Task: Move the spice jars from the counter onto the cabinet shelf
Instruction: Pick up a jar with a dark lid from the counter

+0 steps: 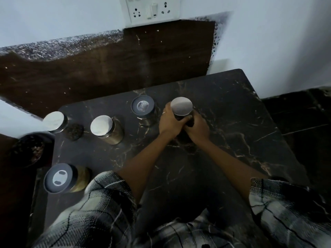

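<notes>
A person in plaid sleeves (93,212) leans over a dark marbled counter (232,140), both forearms reaching away from the body.

Nearest, at the counter's near left, stands a jar with a dark lid (60,178) and pale contents.

Farther in, the left hand (170,122) and right hand (197,128) meet around one upright jar with a silver lid (181,106). The fingers of both hands are curled closed on its dark body, left hand on its left side, right hand on its right and near side. The lid rises clear above the fingers, so the jar's long axis points straight up. Whether it rests on the counter or is just off it cannot be told.

Just left of that, close beside the left hand, stands a second dark-lidded jar (143,106). Farther left are two silver-lidded jars, one at the middle (101,125) and one at the far left (53,121).

No cabinet shelf is in view, so the held jar likely needs a straight lift first.
</notes>
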Demonstrator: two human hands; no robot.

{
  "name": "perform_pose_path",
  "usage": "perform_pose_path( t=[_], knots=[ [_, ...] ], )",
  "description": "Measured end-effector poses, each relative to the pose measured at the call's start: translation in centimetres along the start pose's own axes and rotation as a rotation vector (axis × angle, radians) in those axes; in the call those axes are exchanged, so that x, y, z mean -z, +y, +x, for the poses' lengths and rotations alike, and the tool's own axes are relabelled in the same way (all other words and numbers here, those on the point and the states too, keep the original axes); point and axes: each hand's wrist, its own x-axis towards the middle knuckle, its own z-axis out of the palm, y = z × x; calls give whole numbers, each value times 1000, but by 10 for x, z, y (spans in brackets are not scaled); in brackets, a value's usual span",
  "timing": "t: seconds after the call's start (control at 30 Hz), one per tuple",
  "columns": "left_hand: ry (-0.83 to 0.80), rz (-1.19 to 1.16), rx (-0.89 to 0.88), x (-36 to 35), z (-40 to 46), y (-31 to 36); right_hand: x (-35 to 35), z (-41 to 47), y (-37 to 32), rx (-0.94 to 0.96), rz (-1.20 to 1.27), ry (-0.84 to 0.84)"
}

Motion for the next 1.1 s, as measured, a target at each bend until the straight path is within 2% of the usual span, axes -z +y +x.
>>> perform_pose_path(
  t=[0.2, 0.33, 0.57, 0.8, 1.0, 1.1],
  knots=[
    [185, 74, -74, 36, -2, 37, 23, 8, -29, 188, 3, 54],
    [318, 3, -120, 71, -7, 77, 45, 13, -74, 324, 87, 119],
    [400, -115, -341, 150, -7, 161, 92, 18, -172, 462, 386, 163],
    [403, -306, -559, 234, -14, 255, 148, 16, -267, 569, 854, -30],
    [359, -377, -667, 281, -36, 307, 176, 3, -318, 484, 1218, -416],
    [331, -452, -674, 288, -44, 318, 179, -5, -335, 495, 1311, -454]
  ],
)
